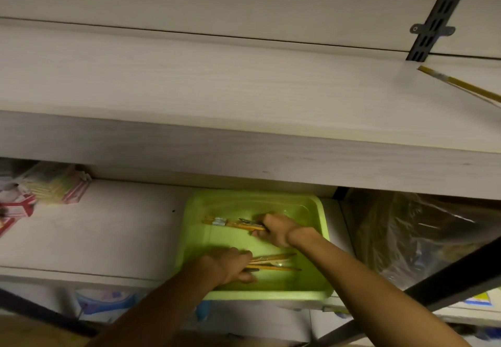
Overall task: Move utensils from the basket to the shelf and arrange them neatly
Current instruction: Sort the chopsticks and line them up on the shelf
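Observation:
A lime-green basket (pixel 317 205) stands on the lower shelf, under the pale wooden upper shelf (pixel 189 89). Both my hands are inside it. My right hand (pixel 273 230) grips a bunch of yellow-handled utensils (pixel 230 223) lying at the basket's far side. My left hand (pixel 230 265) holds a second bunch of yellow-handled utensils (pixel 276 261) near the basket's front. One yellow-handled utensil (pixel 458 85) lies on the upper shelf at the far right.
Red-and-white packets and a clear bag (pixel 46 189) sit at the left of the lower shelf. A crinkled plastic bag (pixel 412 235) fills the space right of the basket. A black slotted bracket (pixel 436 19) rises at the upper right; a dark bar (pixel 433 298) crosses the lower right.

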### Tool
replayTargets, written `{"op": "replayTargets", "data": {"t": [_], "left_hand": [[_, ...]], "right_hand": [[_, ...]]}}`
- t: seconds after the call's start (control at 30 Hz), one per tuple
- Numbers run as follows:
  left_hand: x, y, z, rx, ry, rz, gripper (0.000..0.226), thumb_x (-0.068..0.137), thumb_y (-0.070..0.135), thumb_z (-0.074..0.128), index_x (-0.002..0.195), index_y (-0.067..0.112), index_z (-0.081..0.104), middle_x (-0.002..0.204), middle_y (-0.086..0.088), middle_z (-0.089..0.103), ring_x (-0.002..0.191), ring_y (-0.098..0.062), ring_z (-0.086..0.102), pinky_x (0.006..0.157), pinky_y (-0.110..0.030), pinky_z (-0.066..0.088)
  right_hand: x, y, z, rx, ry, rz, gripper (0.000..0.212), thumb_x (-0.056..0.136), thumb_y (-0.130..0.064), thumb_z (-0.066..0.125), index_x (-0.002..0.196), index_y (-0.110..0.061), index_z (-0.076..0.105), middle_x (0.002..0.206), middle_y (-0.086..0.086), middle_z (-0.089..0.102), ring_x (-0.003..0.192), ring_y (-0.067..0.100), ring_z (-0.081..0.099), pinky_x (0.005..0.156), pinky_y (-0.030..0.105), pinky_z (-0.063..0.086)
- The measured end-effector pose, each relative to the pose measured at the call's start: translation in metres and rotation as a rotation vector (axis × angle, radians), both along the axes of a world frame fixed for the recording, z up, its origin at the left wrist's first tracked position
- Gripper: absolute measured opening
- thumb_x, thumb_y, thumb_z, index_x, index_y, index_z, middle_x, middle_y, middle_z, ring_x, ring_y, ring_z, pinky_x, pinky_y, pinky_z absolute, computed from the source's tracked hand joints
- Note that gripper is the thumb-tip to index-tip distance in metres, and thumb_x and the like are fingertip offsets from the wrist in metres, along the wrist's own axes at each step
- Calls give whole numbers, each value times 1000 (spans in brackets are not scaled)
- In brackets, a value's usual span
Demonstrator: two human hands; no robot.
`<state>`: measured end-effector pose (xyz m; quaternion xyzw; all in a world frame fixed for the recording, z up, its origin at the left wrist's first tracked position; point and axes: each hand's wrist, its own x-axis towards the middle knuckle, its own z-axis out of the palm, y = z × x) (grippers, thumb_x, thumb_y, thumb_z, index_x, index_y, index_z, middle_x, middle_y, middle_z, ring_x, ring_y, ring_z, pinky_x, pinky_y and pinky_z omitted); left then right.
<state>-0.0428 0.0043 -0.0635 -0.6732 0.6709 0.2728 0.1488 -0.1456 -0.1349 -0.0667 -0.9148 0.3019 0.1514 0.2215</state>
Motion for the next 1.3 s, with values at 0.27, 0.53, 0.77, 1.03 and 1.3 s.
{"op": "replayTargets", "data": {"t": [0.27, 0.53, 0.77, 1.03, 1.3], "left_hand": [[22, -9, 32, -296, -400, -283, 40, 98, 38, 45, 129, 12, 43, 120, -17, 61, 108, -36, 59, 84, -38, 45], [31, -2, 76, -491, -532, -292, 39, 101, 38, 38, 133, 16, 38, 120, -12, 62, 109, -32, 61, 78, -34, 45], [15, 38, 112, -615, -339, -197, 36, 99, 43, 40, 128, 21, 41, 117, -7, 64, 107, -29, 62, 77, -34, 45], [-68, 88, 113, -593, 237, -125, 28, 93, 51, 48, 100, 24, 53, 92, -5, 64, 89, -30, 60, 67, -33, 43], [-199, 96, 128, -424, 855, -65, 22, 89, 30, 64, 71, 20, 54, 49, 8, 53, 43, -10, 49, 43, -19, 40]], "right_hand": [[4, 11, 47, -229, -15, 100, 29, 98, -37, 49, 116, -14, 52, 112, 17, 61, 102, 34, 60, 69, 31, 38], [-48, 37, 97, -357, -73, -76, 30, 100, -35, 44, 117, -10, 48, 113, 18, 62, 102, 38, 59, 75, 37, 45], [-134, 107, 113, -254, -404, -437, 22, 98, -38, 50, 102, -16, 51, 84, 3, 62, 76, 24, 61, 70, 46, 52], [-227, 217, 131, -164, -776, -762, 13, 97, -25, 53, 90, -13, 54, 70, 4, 49, 60, 13, 48, 60, 42, 47], [-310, 278, 168, -107, -1087, -1054, 18, 97, -16, 54, 80, -11, 50, 47, -5, 43, 38, 7, 38, 38, 18, 33]]}}
